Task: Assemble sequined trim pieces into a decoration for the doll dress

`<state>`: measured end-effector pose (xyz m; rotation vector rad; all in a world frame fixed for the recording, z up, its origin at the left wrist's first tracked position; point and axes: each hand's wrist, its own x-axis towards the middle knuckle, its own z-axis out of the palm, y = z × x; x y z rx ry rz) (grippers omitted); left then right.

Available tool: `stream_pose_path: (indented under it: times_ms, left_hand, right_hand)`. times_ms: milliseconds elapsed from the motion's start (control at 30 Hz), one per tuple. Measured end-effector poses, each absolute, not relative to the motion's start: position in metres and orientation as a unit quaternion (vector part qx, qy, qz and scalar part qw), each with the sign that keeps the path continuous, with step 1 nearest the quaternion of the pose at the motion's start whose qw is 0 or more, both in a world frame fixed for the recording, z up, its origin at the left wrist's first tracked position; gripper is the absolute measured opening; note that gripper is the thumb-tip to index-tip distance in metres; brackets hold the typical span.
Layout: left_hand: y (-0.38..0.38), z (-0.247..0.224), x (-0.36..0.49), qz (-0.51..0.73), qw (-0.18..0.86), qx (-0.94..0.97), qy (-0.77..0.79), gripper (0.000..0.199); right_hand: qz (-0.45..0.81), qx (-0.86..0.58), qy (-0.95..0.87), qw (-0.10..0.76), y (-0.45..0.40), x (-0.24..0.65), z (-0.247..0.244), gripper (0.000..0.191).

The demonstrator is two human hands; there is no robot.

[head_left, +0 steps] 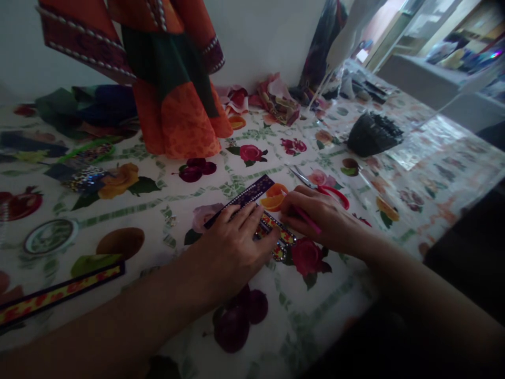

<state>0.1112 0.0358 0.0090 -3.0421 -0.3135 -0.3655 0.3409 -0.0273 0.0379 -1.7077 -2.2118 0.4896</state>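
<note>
My left hand [240,245] lies with its fingers stretched out over a dark decorated strip [252,190] edged with white beads. Partly under its fingers and thumb is a yellow and red patterned piece [282,227] with a dark border and shiny beads. My right hand [311,213] is closed around a thin pink pen-like stick [307,218], close to the right side of these pieces. The stick's tip is hidden by the fingers. Just beyond the right hand lie scissors [333,195] with red handles.
A doll-sized orange and green garment [185,116] stands at the back. Nearby are piles of beads [84,179], a green-rimmed bead tray [92,151], crumpled fabric [278,97] and a black container [373,134]. Another patterned strip [63,292] lies front left on the fruit-print tablecloth [158,231].
</note>
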Motion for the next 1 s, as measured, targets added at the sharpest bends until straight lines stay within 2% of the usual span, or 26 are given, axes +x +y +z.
stream_pose_path:
  times_ms: [400,1000]
  left_hand:
    - [0.0374,0.0076,0.1122,-0.127,0.033,-0.986,-0.1,0.034]
    - [0.0354,0.0091,0.1102,-0.119,0.035,-0.987,-0.102,0.035]
  right_hand:
    - [0.18,-0.59,-0.771,0.162,-0.0291,0.3432,0.0364,0.012]
    - [0.176,-0.599,-0.763,0.167,-0.0308,0.3428,0.0339,0.011]
